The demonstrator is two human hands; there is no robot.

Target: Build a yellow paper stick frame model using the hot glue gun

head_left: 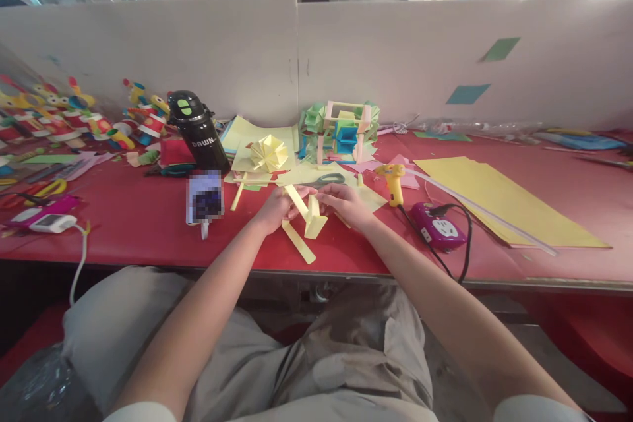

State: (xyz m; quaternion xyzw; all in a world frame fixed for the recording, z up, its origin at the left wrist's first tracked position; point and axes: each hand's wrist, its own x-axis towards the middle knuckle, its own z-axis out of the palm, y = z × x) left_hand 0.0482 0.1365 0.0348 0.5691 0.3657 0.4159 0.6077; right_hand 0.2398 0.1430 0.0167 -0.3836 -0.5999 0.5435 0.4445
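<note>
Between both hands is a pale yellow folded paper strip (313, 219), bent into angled sections. My left hand (277, 210) pinches its left part, fingers closed. From the other side my right hand (346, 203) grips the paper near its upper end, fingertips partly hidden behind it. Under my left hand a flat yellow paper strip (299, 242) lies on the red table. Just beyond the hands are scissors (330, 179) on loose yellow paper, and a pleated yellow paper rosette (270, 153). A yellow glue gun (394, 183) stands to the right of my right hand.
A black bottle (200, 135) and a phone (204, 196) stand at left. Behind the hands is a paper frame model (346, 133). To the right are a purple power strip (440, 227) with cords and yellow sheets (509, 201). Several toy figures (82, 115) crowd the far left.
</note>
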